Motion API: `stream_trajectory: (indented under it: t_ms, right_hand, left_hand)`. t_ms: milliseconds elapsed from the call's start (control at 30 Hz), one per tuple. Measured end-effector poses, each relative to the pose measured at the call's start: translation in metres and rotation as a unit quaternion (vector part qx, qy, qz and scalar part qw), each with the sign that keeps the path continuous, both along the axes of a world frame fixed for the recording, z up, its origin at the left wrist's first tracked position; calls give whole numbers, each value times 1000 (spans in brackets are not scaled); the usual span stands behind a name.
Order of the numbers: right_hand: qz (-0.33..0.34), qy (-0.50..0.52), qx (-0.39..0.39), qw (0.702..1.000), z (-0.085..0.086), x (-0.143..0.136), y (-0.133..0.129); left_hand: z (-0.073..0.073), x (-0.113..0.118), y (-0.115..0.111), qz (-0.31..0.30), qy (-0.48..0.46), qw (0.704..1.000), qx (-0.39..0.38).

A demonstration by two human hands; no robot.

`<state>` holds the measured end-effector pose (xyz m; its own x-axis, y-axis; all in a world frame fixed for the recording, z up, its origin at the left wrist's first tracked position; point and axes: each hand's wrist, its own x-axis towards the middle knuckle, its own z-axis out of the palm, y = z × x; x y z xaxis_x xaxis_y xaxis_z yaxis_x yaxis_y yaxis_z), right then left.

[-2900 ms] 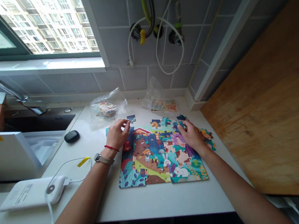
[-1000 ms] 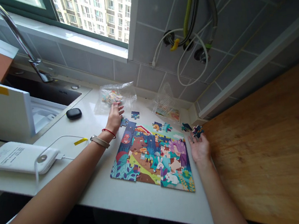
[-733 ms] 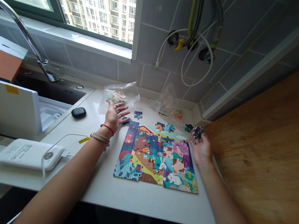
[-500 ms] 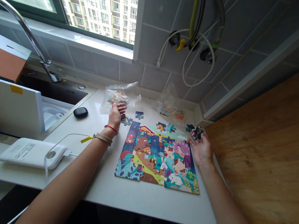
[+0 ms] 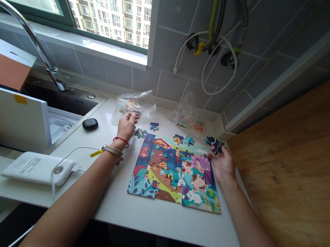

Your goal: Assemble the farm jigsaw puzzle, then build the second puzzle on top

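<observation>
My left hand [image 5: 126, 125] lies at the front edge of a clear plastic bag [image 5: 142, 102] of colourful pieces. Its fingers are curled in, and what they hold, if anything, is hidden. Two loose puzzle pieces, one of them blue [image 5: 154, 126], lie close by. My right hand [image 5: 224, 165] pinches a dark puzzle piece [image 5: 217, 145] beside the right edge of a partly joined animal jigsaw puzzle [image 5: 167, 176]. Along the puzzle's top edge rest an orange-patterned piece [image 5: 178, 139] and a teal piece [image 5: 189, 140]. A small dark thing shows under my left wrist.
A second clear bag [image 5: 187, 116] stands against the tiled wall. To the left are a black case [image 5: 90, 124], a white power bank [image 5: 39, 169] with a cable, and a sink [image 5: 71, 101] with boxes over it. A wooden board [image 5: 298, 162] borders the counter on the right.
My left hand has turned over and its spread fingers have curled in beside the bag. A small dark thing now shows under that wrist. My right hand has barely moved.
</observation>
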<state>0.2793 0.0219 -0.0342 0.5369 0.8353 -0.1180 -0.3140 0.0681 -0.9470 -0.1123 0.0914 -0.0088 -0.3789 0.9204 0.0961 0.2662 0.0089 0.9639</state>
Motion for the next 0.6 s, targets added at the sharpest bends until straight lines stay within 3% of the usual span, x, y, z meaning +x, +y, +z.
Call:
stream_trajectory:
  t_ms: [167, 300, 467, 600]
  right_hand:
    - [-18, -18, 7, 1000, 3, -3, -2]
    - [-5, -17, 15, 1000, 4, -6, -3]
    - [26, -15, 31, 999, 5, -10, -6]
    - [41, -32, 38, 998, 6, -14, -6]
  left_hand:
    - [-4, 7, -18, -54, 165, 984, -29]
    - [-8, 5, -23, -92, 368, 917, -122]
    - [-10, -2, -18, -111, 414, 893, -135]
    - [-1, 1, -22, -115, 423, 885, -158]
